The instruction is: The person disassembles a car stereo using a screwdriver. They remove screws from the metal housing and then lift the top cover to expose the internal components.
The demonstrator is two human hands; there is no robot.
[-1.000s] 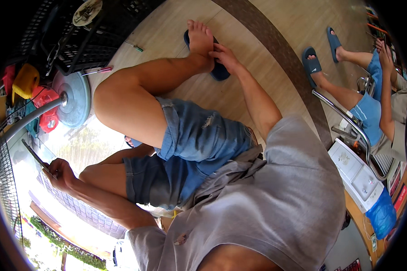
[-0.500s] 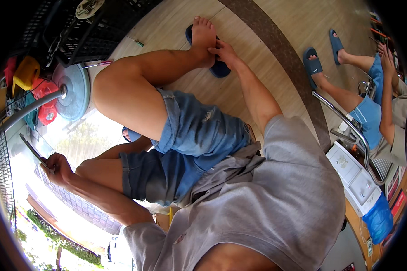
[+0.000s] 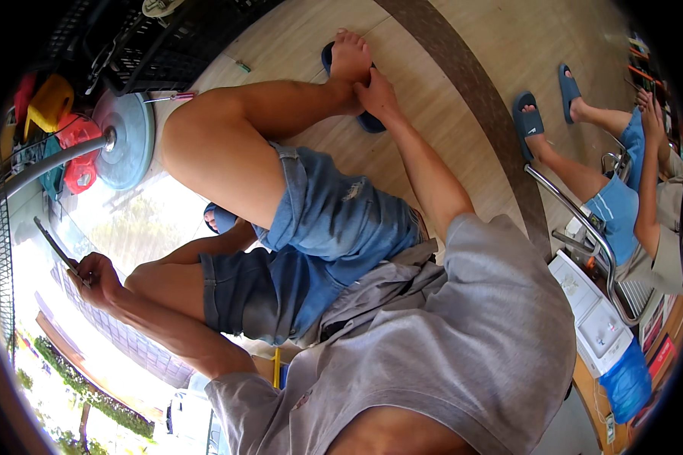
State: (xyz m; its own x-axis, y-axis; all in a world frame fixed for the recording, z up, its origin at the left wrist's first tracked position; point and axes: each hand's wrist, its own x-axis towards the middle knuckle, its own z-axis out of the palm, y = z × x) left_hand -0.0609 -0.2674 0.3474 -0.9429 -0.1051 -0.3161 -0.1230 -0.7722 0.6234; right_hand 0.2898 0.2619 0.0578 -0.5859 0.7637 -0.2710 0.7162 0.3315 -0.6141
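Note:
At the left, my left hand (image 3: 96, 279) is closed around a thin dark smartphone (image 3: 52, 241), seen nearly edge-on, so its screen cannot be read from here. My right hand (image 3: 377, 97) reaches down to my bare foot (image 3: 350, 59), its fingers curled round the heel and ankle; part of the fingers is hidden behind it. That foot is raised across my other leg, over a dark blue slide sandal (image 3: 371, 121) on the floor. My other foot (image 3: 218, 220), in a blue sandal, shows below the bent knee.
Black crates (image 3: 171, 45) stand at the upper left, near a round grey-blue base (image 3: 125, 144) with a metal pole. A screwdriver (image 3: 176, 97) lies beside it. At right, another person (image 3: 645, 174) sits on a metal-framed chair. A white box (image 3: 596, 322) and blue bag (image 3: 628, 383) lie nearby.
The whole view has shifted slightly. My right hand's fingers sit closer round the heel, the thumb less spread. My left hand still holds the smartphone.

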